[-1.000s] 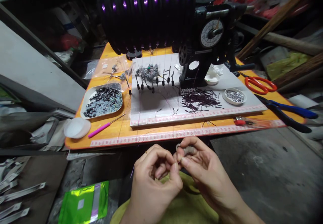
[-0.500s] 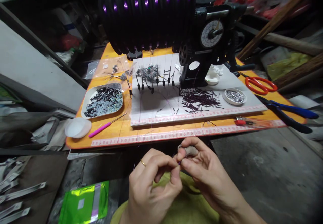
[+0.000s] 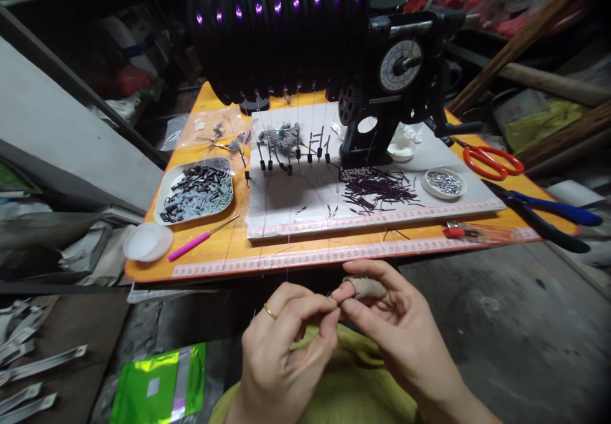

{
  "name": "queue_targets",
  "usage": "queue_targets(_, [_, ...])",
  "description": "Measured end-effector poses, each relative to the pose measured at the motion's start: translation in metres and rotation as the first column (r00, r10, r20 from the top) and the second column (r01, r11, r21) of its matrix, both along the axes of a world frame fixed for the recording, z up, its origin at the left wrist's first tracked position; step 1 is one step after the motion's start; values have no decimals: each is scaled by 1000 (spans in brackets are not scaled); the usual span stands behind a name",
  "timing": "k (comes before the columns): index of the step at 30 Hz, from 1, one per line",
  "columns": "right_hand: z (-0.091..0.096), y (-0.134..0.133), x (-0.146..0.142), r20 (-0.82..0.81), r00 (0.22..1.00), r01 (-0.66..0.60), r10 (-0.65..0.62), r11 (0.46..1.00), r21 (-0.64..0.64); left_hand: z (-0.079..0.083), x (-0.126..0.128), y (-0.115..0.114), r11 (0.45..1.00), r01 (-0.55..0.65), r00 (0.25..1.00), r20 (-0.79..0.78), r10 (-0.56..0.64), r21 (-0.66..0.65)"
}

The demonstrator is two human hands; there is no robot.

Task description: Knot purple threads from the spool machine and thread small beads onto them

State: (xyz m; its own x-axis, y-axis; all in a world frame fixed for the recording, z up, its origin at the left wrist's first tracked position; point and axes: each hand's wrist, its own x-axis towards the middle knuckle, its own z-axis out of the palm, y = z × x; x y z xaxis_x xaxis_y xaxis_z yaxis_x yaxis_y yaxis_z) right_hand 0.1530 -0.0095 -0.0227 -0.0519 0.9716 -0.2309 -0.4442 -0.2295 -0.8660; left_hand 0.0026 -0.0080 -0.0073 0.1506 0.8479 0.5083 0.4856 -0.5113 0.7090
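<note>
Head view: both hands are held off the worktop (image 3: 229,255), just in front of its near edge and above a yellow cloth (image 3: 353,392). Left hand (image 3: 286,341) is closed in a pinch, thumb and forefinger tips pressed together; a gold ring (image 3: 270,312) sits on one finger. Right hand (image 3: 391,332) is likewise closed at thumb and forefinger, the other fingers loosely spread, and its forefinger wears a grey finger sleeve (image 3: 366,287). The two pinches touch, and between them is a fine thread (image 3: 329,295), of which only a short purple trace shows.

On the worktop: a tray of black and grey tubes (image 3: 195,190) near the left edge, a white lid (image 3: 147,241) at the near left corner, and a pink-handled needle (image 3: 193,243) just beside it. A white board (image 3: 296,201) lies mid-worktop carrying a heap of dark sticks (image 3: 377,188) and a small dish (image 3: 443,182). Red scissors (image 3: 491,160) and blue-handled pliers (image 3: 548,214) lie at the right edge. A black winder (image 3: 401,61) stands along the far edge
</note>
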Motion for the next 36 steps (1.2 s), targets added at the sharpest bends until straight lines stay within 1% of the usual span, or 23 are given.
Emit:
queue_targets(3, [4,-4,-5,101,990,101,-102,995,10,-3,1,0,1000,-18,999,-41,19,23])
queue_targets(5, [9,-5,-8,104,985,137,-135,991,-8,-4,2,-1,1000,-26,999,-38,26,-3])
queue_targets(10, [9,-4,-8,-15,998,58,-59,997,-58,-8,6,-3,995,-29,998,61,34,-93])
queue_targets(13, [7,-3,-6,-56,997,41,-45,996,-74,-9,9,-4,985,-22,984,172,51,-170])
queue_targets(15, [8,-3,-6,-84,996,37,-43,996,-80,-9,10,-5,981,-34,973,219,76,-190])
queue_targets(20, [8,-3,-7,-133,990,25,-35,997,-76,-7,12,-4,977,-52,966,237,101,-205])
queue_targets(23, [5,-1,-5,-104,994,36,-42,998,-58,-7,12,-4,965,-85,957,250,149,-250])
queue_targets(25, [2,0,-1,-47,997,65,-65,998,6,-7,11,-5,946,-127,956,217,197,-298])
queue_targets(27, [1,2,5,33,996,80,-84,992,102,-8,10,-6,916,-169,944,206,256,-364])
queue_targets(29, [1,2,10,142,988,41,-67,983,181,-7,10,-6,883,-174,921,246,303,-436])
queue_targets(31, [1,0,14,293,956,-32,-36,974,222,-5,11,-6,862,-140,904,294,312,-487])
queue_targets(32, [1,-1,15,378,925,-71,-26,968,240,-5,12,-6,862,-115,907,302,294,-493])
queue_targets(34, [0,-4,17,548,835,-144,-42,945,294,-3,14,-4,873,-57,936,278,215,-484])
queue_targets(36, [-2,-5,20,683,721,-222,-117,895,388,-3,14,-1,890,-10,966,224,126,-455])
